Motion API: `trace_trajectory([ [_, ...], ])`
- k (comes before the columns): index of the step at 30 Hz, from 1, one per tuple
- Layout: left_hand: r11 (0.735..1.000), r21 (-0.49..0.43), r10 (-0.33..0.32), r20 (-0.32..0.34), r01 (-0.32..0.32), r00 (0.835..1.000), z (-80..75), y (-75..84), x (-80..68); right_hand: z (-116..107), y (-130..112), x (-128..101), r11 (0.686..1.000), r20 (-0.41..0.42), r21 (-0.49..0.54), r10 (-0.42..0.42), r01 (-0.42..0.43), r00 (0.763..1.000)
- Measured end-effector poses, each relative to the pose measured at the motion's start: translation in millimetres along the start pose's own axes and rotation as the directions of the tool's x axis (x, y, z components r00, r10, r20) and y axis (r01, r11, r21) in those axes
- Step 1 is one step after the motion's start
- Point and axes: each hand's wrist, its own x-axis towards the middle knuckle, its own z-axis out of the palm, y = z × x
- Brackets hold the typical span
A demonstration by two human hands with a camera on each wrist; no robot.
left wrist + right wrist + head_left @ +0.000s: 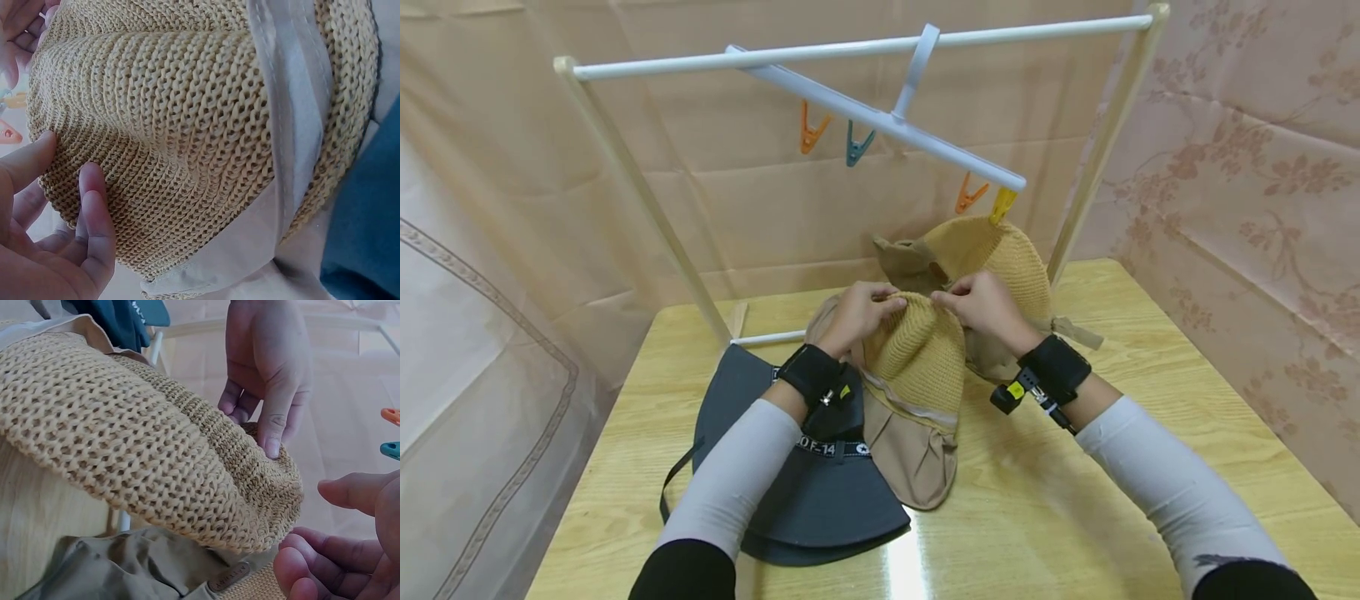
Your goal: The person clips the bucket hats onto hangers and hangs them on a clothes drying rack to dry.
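both hands pinch | knitted straw hat | domed, ribbed weave

A: Head cam looks forward and down from above the forearms. It takes in the whole table, the drying rack and both hands on the knit hat.

B: Wrist cams?

A: Very near, the weave fills both. Left wrist view faces along the left hand onto the knit hat. Right wrist view looks across the hat toward the left hand (right hand at frame edge).

B: Overlap?

A: The hat's crown, in all three.
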Motion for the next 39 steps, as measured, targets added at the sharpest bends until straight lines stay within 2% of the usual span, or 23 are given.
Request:
trace_trajectory([
  [7, 1.0, 0.005, 0.02, -0.014, -0.02, 1.0, -2.3, 4.0, 2.2, -5, -4, 4, 0.999, -0.039, 0.007, -0.034, 0.034, 0.999],
  [15, 1.0, -0.003, 0.024, -0.018, -0.024, 1.0, -7.5, 10.2, 6.0, -12, -3, 9, 0.996, -0.106, -0.049, -0.083, 0.079, 0.991],
  [20, 1.0, 0.012, 0.027, -0.027, -0.027, 0.999, -8.5, 12.4, 8.2, -16, -4, 11, 0.997, -0.125, -0.051, -0.063, 0.057, 0.99],
  [25, 1.0, -0.014, 0.019, -0.048, -0.019, 0.999, -7.7, 12.8, 9.0, -19, -8, 14, 0.998, -0.148, -0.05, -0.049, 0.042, 0.988],
  [34, 0.997, 0.007, 0.081, -0.073, -0.08, 0.994, -3.1, 13.1, 13.3, -27, -13, 13, 0.999, -0.169, 0.01, 0.036, -0.034, 0.985],
  [39, 0.996, 0.02, 0.087, -0.104, -0.086, 0.991, -3.5, 13.8, 15.3, -29, -16, 17, 0.999, -0.203, -0.009, 0.035, -0.038, 0.978],
])
